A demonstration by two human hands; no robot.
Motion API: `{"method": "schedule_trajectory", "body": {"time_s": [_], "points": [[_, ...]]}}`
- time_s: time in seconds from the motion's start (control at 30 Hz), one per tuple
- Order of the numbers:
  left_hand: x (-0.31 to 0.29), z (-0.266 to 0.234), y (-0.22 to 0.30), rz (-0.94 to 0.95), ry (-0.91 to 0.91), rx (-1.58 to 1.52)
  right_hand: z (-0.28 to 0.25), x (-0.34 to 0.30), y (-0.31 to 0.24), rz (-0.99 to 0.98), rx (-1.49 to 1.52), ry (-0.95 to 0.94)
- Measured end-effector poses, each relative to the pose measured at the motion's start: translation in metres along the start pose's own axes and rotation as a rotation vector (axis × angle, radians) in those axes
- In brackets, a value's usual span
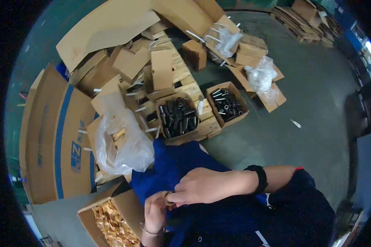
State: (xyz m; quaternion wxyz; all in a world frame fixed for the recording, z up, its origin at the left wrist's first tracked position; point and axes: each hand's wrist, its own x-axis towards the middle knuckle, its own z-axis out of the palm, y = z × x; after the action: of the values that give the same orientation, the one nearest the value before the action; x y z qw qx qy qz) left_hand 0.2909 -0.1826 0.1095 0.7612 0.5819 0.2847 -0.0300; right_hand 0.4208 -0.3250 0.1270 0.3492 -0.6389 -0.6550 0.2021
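My two hands meet above my lap, over dark blue clothing. Between their fingertips is a small brownish ring-shaped piece (167,198), mostly covered by fingers, so its exact kind is not clear. My left hand (154,210) pinches it from below, fingers curled. My right hand (200,185) reaches across from the right and grips the same piece, its fingers closed. Close to my left forearm stands a cardboard box (86,218) full of crumpled golden-brown wrappings (113,226). Ahead of my hands, another open box (165,131) holds many black cylindrical parts (179,117).
A second box (231,121) of black tubes (224,101) stands right of the wooden pallet (187,80). A box lined with a clear plastic bag (136,144) is at the left. Large cardboard sheets (45,136) lean farther left. Opened cartons with plastic (261,76) lie ahead right.
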Motion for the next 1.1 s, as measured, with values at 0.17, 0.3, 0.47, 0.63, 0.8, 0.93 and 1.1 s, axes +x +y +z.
{"method": "schedule_trajectory", "body": {"time_s": [0.17, 0.3, 0.47, 0.63, 0.8, 0.93, 1.1], "points": [[0.016, -0.005, -0.007, 0.064, -0.052, 0.016, -0.011, -0.021, 0.013, 0.141, 0.159, 0.072], [0.020, -0.032, -0.010, 0.188, 0.263, -0.158, -0.026, -0.058, 0.073, 0.534, 0.735, 0.811], [0.011, -0.062, -0.013, 0.275, 0.399, -0.368, -0.018, -0.152, 0.241, 1.050, 0.306, 1.231], [0.002, -0.073, -0.006, 0.306, 0.387, -0.113, -0.001, -0.200, 0.316, 1.398, 0.074, 1.041], [-0.023, -0.109, -0.015, 0.278, 0.625, -0.080, -0.005, -0.173, 0.310, 1.264, 0.594, 1.258], [-0.044, -0.133, -0.035, 0.323, 0.692, 0.148, -0.033, -0.064, 0.191, 0.771, 1.536, 0.965], [-0.063, -0.153, -0.051, 0.224, 0.708, -0.038, 0.015, 0.075, 0.037, 0.747, 1.767, 0.146]]}}
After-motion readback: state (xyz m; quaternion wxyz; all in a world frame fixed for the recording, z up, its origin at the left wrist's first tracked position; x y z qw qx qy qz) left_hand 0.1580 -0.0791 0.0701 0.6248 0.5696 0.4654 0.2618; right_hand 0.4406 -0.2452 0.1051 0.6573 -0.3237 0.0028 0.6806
